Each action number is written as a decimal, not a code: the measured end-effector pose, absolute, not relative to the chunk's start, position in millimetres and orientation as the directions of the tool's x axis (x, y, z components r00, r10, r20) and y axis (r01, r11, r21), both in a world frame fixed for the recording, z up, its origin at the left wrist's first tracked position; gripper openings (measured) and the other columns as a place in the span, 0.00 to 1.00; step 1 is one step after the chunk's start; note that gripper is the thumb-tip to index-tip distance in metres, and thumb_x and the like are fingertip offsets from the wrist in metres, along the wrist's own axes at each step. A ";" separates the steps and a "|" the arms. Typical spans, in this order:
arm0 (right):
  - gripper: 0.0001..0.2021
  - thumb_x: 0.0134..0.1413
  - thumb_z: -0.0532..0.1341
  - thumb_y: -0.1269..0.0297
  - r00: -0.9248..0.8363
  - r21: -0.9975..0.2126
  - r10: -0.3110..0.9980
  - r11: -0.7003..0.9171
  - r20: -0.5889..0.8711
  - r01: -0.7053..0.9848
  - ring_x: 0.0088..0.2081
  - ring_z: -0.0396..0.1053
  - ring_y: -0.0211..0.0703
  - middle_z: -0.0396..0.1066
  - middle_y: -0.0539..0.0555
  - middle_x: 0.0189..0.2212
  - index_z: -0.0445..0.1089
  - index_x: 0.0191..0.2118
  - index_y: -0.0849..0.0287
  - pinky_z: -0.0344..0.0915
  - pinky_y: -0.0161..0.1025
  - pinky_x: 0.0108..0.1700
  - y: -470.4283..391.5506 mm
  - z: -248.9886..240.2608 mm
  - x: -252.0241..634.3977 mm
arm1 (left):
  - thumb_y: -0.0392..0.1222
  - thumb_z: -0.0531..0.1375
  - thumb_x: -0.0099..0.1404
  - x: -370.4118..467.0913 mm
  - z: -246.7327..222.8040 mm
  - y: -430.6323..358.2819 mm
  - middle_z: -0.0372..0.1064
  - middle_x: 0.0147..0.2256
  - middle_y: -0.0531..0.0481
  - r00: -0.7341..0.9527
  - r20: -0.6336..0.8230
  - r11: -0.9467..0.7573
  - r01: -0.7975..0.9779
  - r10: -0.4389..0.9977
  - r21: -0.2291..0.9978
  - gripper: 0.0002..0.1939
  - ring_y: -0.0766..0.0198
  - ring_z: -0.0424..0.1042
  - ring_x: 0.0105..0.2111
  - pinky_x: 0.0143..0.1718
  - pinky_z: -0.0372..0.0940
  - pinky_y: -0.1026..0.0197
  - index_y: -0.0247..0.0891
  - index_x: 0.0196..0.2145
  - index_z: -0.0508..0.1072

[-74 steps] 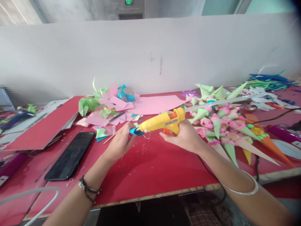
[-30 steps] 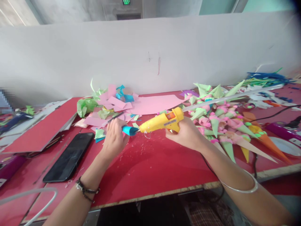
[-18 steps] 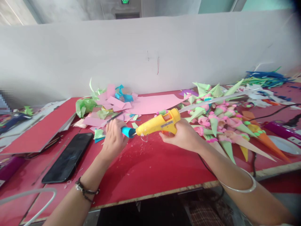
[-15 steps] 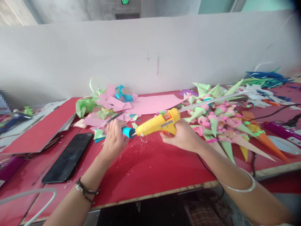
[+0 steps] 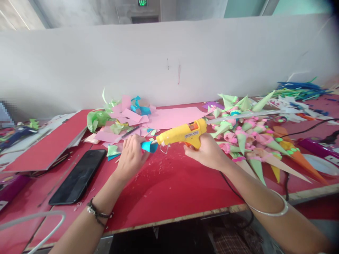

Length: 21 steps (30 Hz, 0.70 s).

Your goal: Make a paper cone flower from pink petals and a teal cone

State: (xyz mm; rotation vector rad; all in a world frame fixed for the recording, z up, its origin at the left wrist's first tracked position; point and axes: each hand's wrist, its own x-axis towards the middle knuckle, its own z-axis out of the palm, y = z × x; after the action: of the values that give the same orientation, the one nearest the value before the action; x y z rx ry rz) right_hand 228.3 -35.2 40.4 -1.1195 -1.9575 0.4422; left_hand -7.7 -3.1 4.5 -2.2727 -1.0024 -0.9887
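Glue gun [image 5: 182,134], nozzle [image 5: 154,141] at the blue roll [image 5: 150,146].
Your right hand [image 5: 208,151] grips it, long axis dipping leftward; your left hand [image 5: 131,152] pinches the roll.

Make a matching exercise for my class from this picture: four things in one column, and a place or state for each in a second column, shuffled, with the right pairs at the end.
Column one
1. Glue gun
2. Rolled blue piece
3. Phone
4. Pink and green cones

Column two
A. Black, lying flat left of the left forearm
B. Heaped on the right side of the red table
C. Yellow, held in the right hand
D. Held in the left hand

Right pairs: 1-C, 2-D, 3-A, 4-B
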 end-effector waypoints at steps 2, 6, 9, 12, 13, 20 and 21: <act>0.03 0.42 0.54 0.72 -0.250 -0.598 0.820 0.552 0.514 0.582 0.21 0.61 0.34 0.63 0.47 0.18 0.63 0.23 0.60 0.57 0.30 0.22 -34.3 40.7 229.1 | 0.35 0.53 0.58 -7.8 4.8 -2.9 0.60 0.31 0.46 0.462 0.764 -0.617 0.780 0.451 -0.107 0.09 0.59 0.62 0.32 0.31 0.57 0.59 0.36 0.37 0.57; 0.01 0.41 0.56 0.71 -0.203 -0.527 0.802 0.536 0.563 0.659 0.25 0.64 0.38 0.65 0.50 0.21 0.62 0.23 0.60 0.58 0.32 0.25 -31.7 40.1 230.9 | 0.34 0.52 0.57 -7.5 5.9 -2.9 0.61 0.29 0.48 0.425 0.760 -0.590 0.805 0.492 -0.068 0.08 0.60 0.64 0.30 0.30 0.58 0.60 0.37 0.36 0.59; 0.01 0.42 0.56 0.70 -0.175 -0.488 0.790 0.519 0.588 0.702 0.26 0.65 0.40 0.65 0.51 0.21 0.62 0.25 0.60 0.58 0.33 0.25 -29.2 38.1 232.3 | 0.35 0.52 0.57 -7.5 5.8 -2.3 0.62 0.28 0.49 0.387 0.764 -0.571 0.820 0.516 -0.030 0.07 0.60 0.65 0.30 0.30 0.59 0.61 0.37 0.36 0.59; 0.02 0.41 0.57 0.69 -0.154 -0.468 0.779 0.508 0.609 0.723 0.26 0.66 0.40 0.67 0.52 0.23 0.63 0.26 0.60 0.59 0.33 0.26 -26.0 35.2 234.7 | 0.36 0.51 0.57 -8.0 5.0 -1.6 0.62 0.28 0.49 0.340 0.748 -0.533 0.846 0.570 0.021 0.06 0.60 0.65 0.30 0.30 0.59 0.60 0.38 0.35 0.60; 0.02 0.42 0.57 0.69 -0.143 -0.462 0.777 0.500 0.614 0.733 0.26 0.66 0.40 0.68 0.53 0.24 0.63 0.26 0.61 0.60 0.33 0.26 -24.5 34.1 235.9 | 0.36 0.51 0.57 -8.4 4.8 -1.4 0.63 0.28 0.49 0.317 0.742 -0.515 0.856 0.591 0.045 0.06 0.60 0.66 0.30 0.30 0.59 0.60 0.38 0.35 0.60; 0.08 0.48 0.57 0.63 -0.143 -0.477 0.803 0.476 0.578 0.739 0.32 0.67 0.44 0.69 0.56 0.31 0.66 0.33 0.61 0.62 0.37 0.34 -4.5 21.6 246.3 | 0.39 0.52 0.56 -11.0 6.1 2.1 0.61 0.25 0.50 0.113 0.719 -0.359 0.912 0.685 0.199 0.08 0.60 0.64 0.26 0.28 0.59 0.61 0.37 0.36 0.61; 0.09 0.49 0.56 0.63 -0.162 -0.490 0.816 0.478 0.555 0.729 0.34 0.67 0.44 0.69 0.56 0.33 0.66 0.36 0.61 0.62 0.37 0.36 -1.1 18.4 247.2 | 0.40 0.52 0.56 -11.2 6.8 2.4 0.61 0.24 0.50 0.098 0.707 -0.350 0.910 0.701 0.221 0.09 0.60 0.64 0.26 0.27 0.59 0.60 0.36 0.36 0.61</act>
State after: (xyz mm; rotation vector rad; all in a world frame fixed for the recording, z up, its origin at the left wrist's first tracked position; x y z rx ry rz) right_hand 247.2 -1.1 18.4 -1.2850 -1.9226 0.1364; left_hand -11.2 2.4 6.8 -2.1058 -1.6005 -1.1020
